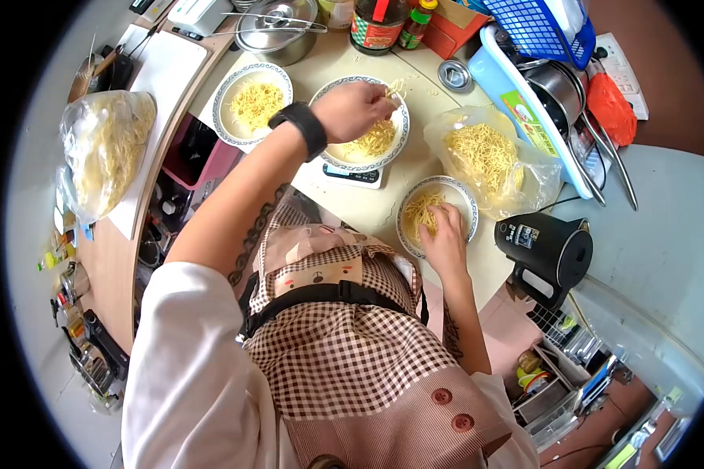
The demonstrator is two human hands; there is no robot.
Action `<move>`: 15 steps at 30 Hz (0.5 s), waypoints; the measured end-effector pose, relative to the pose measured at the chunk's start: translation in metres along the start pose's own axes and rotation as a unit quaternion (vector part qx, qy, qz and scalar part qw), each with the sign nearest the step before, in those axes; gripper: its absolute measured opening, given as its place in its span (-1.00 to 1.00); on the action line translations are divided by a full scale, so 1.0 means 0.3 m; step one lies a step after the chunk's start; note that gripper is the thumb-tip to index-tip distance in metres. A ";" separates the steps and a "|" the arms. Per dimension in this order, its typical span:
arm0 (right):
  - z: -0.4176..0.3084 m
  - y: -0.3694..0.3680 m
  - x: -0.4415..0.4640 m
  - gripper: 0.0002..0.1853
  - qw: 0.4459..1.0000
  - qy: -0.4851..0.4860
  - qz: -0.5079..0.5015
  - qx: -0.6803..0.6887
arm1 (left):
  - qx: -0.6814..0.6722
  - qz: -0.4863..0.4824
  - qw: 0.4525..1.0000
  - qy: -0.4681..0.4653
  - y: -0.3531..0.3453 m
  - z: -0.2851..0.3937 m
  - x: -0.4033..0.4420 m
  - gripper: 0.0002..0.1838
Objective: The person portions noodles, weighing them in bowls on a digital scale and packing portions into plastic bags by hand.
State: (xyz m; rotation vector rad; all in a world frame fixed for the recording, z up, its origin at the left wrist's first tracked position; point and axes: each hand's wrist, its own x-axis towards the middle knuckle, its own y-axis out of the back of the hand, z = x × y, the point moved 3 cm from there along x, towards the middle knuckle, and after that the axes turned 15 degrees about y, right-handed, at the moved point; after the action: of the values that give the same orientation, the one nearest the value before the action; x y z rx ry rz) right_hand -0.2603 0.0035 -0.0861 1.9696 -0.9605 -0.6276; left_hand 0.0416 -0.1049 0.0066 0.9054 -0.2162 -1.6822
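Note:
My left hand (350, 112), with a black band on its wrist, is over the middle bowl (403, 137). Its fingers pinch a small bunch of yellow noodles (396, 87) near the far rim. That patterned bowl has more noodles in it and rests on a digital kitchen scale (353, 177). Lower right, my right hand (446, 233) reaches into another bowl (411, 244), its curled fingers gripping noodles (424, 209). Beside it lies an open plastic bag (536, 184) full of noodles. A third bowl (225, 129) with noodles stands at the left.
A black electric kettle (551, 250) stands right of the near bowl. Behind are a lidded pot (278, 27), a dark jar (377, 31), a sauce bottle (417, 23) and a metal lid (454, 75). A blue bin (524, 117) holds pans. Another noodle bag (105, 148) sits on the left counter.

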 end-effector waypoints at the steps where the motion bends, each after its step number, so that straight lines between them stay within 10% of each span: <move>1: -0.001 0.002 -0.002 -0.54 1.000 -0.001 -0.005 -0.002 | 0.015 0.000 1.000 0.014 -0.029 -0.040 0.017 -0.64; 15: -0.067 0.081 0.034 -0.63 0.999 0.010 0.036 0.005 | 0.053 0.214 0.973 0.072 0.100 -0.312 -0.108 -0.80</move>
State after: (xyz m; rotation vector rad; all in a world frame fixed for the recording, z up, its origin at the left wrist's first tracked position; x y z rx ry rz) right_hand -0.2494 -0.0042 -0.0555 1.9377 -1.0183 -0.5621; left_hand 0.1272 -0.0569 -0.0258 0.9767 -0.3783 -1.2102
